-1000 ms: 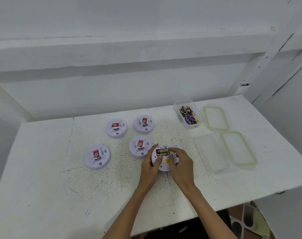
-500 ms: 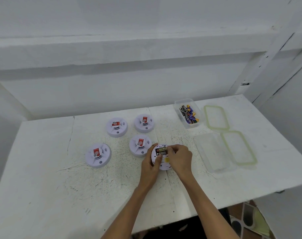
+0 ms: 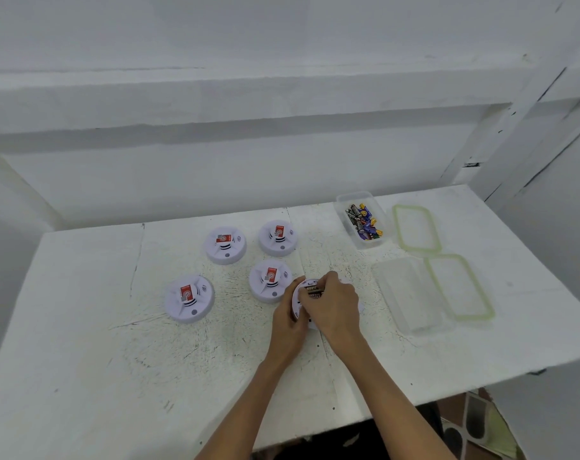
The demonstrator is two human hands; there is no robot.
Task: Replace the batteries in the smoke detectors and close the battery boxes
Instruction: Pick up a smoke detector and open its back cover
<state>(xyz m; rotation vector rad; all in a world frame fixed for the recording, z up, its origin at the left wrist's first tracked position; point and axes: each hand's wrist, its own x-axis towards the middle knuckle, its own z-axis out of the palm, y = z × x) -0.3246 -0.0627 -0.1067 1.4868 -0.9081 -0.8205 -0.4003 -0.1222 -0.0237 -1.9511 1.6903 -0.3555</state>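
Left hand (image 3: 290,322) grips detector (image 3: 301,284), right hand (image 3: 333,307) pinches its batteries (image 3: 314,290).

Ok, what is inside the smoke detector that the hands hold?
Dark batteries show in the open smoke detector. The right hand covers the rest, so their number is hidden.

Detectors (image 3: 270,280) block the left, tubs (image 3: 409,293) the right; near table (image 3: 116,376) offers room.

We grip upturned detector (image 3: 302,285) with left hand (image 3: 288,328); right hand (image 3: 335,307) curls over batteries (image 3: 315,291) in its open bay. Face-up detector (image 3: 269,283) just left; battery tub (image 3: 355,196) beyond, right.
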